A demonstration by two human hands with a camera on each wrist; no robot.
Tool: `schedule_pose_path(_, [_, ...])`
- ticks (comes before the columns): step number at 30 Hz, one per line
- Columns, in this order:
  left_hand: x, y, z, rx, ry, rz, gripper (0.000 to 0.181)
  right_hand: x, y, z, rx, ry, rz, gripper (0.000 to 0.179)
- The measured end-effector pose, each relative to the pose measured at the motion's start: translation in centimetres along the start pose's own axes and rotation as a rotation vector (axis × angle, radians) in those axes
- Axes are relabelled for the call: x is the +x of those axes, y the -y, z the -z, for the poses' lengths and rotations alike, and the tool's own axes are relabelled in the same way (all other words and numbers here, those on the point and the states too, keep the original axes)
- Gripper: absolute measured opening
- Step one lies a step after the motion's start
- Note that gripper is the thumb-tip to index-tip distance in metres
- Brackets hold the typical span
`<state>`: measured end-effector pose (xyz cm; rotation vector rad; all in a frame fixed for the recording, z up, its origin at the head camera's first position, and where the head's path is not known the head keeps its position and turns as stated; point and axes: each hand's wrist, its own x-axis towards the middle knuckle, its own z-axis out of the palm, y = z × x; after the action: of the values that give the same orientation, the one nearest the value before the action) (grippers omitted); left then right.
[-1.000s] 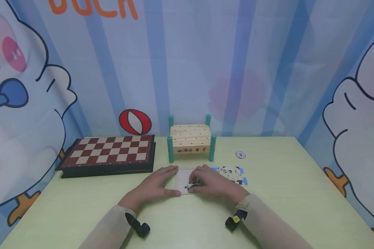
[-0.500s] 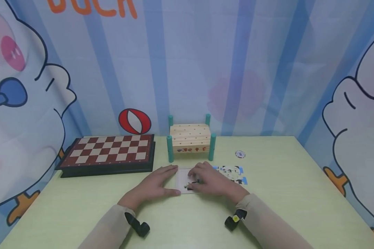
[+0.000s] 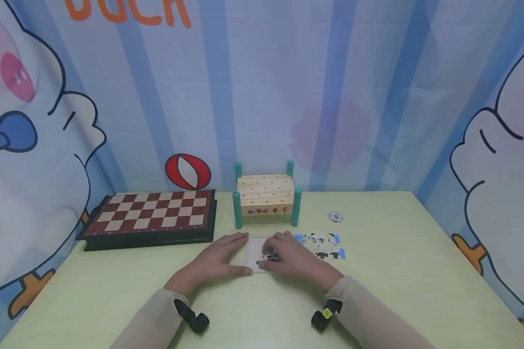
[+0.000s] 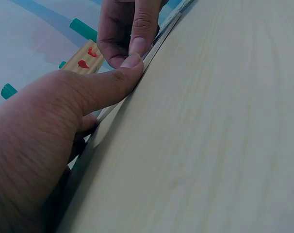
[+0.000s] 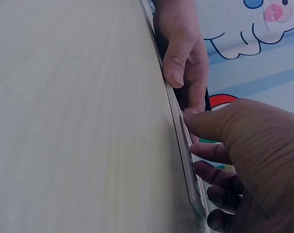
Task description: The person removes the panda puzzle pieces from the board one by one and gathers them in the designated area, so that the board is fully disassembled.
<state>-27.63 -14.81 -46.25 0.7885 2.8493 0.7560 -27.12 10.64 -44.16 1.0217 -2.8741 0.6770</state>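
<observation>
A pale, flat puzzle tray (image 3: 252,247) lies in front of me in the head view. My left hand (image 3: 216,258) rests at its left side, fingers extended toward the far corner and thumb along the near corner. Over the tray my right hand (image 3: 291,257) pinches a small dark-and-light puzzle piece (image 3: 267,259) between thumb and fingers, low against the surface. Much of the tray's right part is hidden under this hand. In the right wrist view the right fingers (image 5: 217,177) curl at the edge of the tray (image 5: 185,167).
Right of the tray lie several panda puzzle pieces (image 3: 325,245), with a round chip (image 3: 335,216) beyond them. A toy wooden bed (image 3: 266,194) with green posts stands behind the tray. A chessboard box (image 3: 150,218) sits at the back left, before a printed curtain (image 3: 262,87).
The right hand shifts slightly over the tray, its wrist turning a little, and the puzzle piece beneath its fingers shifts and turns with it. The left hand stays in place.
</observation>
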Motion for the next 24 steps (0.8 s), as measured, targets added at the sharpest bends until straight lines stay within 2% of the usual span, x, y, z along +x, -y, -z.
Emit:
schedule_pose_path(6, [0.07, 0.12, -0.1, 0.008, -0.005, -0.005, 0.094, 0.02, 0.04, -0.01, 0.014, 0.027, -0.013, 0.022])
schedule_pose_path(13, [-0.02, 0.19, -0.15, 0.005, -0.003, -0.002, 0.094, 0.03, 0.13, 0.03, 0.023, 0.03, 0.017, 0.02])
schedule_pose_path(24, [0.12, 0.4, -0.31, 0.002, -0.006, -0.012, 0.095, 0.09, 0.19, 0.06, 0.013, 0.031, 0.02, 0.022])
